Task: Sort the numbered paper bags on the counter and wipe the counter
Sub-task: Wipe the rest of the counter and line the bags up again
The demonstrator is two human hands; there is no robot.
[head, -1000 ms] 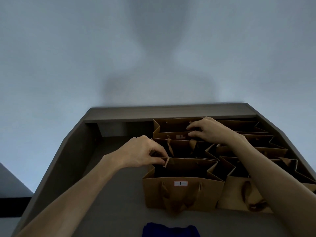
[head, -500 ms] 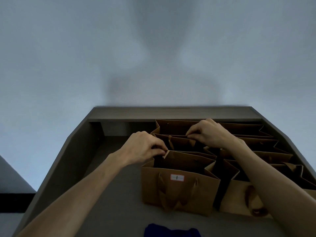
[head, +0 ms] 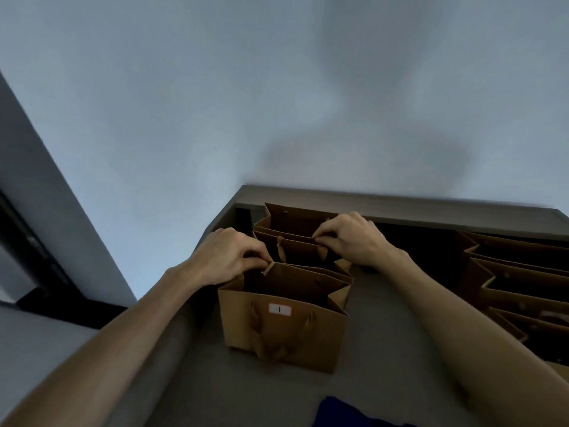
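A pale blue-grey wall (head: 184,103) fills the upper frame, with a soft dark shadow (head: 369,143) at upper right. At far left runs a grey panel (head: 46,167), a dark strip (head: 37,266) beside it.

Bare desk (head: 397,328) runs from 6 toward 1 o'clock between the three-bag row (head: 286,303) at 12 and the bag cluster (head: 520,282) at 3; a blue cloth (head: 348,414) blocks 6.
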